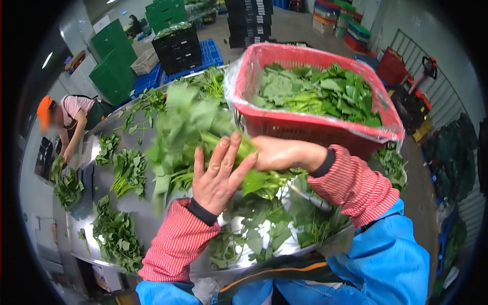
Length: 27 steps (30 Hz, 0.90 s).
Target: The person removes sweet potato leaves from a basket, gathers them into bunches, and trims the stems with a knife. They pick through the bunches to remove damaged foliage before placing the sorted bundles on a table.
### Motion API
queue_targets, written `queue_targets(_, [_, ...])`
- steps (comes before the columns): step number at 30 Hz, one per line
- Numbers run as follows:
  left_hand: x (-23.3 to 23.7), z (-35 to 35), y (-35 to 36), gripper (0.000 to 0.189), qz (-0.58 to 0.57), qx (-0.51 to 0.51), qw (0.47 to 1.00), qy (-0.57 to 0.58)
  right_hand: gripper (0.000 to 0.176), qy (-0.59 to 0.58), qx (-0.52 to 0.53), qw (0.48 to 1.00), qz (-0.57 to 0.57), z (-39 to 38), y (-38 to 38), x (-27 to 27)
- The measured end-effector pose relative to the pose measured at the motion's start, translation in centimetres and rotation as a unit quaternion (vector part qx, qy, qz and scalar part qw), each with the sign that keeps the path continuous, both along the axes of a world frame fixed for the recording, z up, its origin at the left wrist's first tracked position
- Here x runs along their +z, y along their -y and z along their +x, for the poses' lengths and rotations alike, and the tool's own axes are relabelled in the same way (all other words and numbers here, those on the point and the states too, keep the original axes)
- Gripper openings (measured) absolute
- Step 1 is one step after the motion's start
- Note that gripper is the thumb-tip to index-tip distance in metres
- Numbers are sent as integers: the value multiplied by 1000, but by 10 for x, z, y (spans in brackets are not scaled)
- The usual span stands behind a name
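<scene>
Right hand [284, 153] seems clenched around stems of leafy bunch [188, 119]; left hand [218, 175] beside it, fingers spread, contact unclear. Bunch is above metal surface [153, 218], near red crate [300, 131]. Stems could slip, I think, if grip is uneven; leaves could bruise if pressed hard.

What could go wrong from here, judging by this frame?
Stems might slip from the bunch: the left hand has its fingers spread, so the right hand seems to do most of the gripping. Loose leaves lie on the table just below and could get mixed in. The crate close by has a plastic liner over its rim, which a sleeve might snag.
</scene>
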<state>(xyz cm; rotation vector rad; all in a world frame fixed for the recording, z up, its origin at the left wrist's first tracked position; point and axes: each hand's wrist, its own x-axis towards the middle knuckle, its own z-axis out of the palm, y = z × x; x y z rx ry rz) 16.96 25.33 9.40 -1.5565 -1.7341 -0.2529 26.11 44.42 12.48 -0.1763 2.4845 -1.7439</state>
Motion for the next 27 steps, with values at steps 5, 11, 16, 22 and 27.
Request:
queue_targets(5, [-43, 24, 53, 87, -133, -70, 954, 261, 42, 133, 67, 988, -39, 18, 58, -86])
queue_targets(11, [-85, 31, 58, 68, -174, -126, 909, 357, 57, 182, -54, 968, -162, 66, 77, -138])
queue_targets(16, [-63, -11, 45, 58, -153, -27, 880, 450, 31, 45, -395, 908, 132, 145, 14, -125])
queue_targets(22, [-44, -40, 6, 30, -276, -43, 646, 710, 11, 49, -400, 769, 497, 211, 11, -196])
queue_targets(27, [-93, -1, -2, 42, -245, -88, 465, 847, 15, 69, -390, 751, 529, 205, 11, -246])
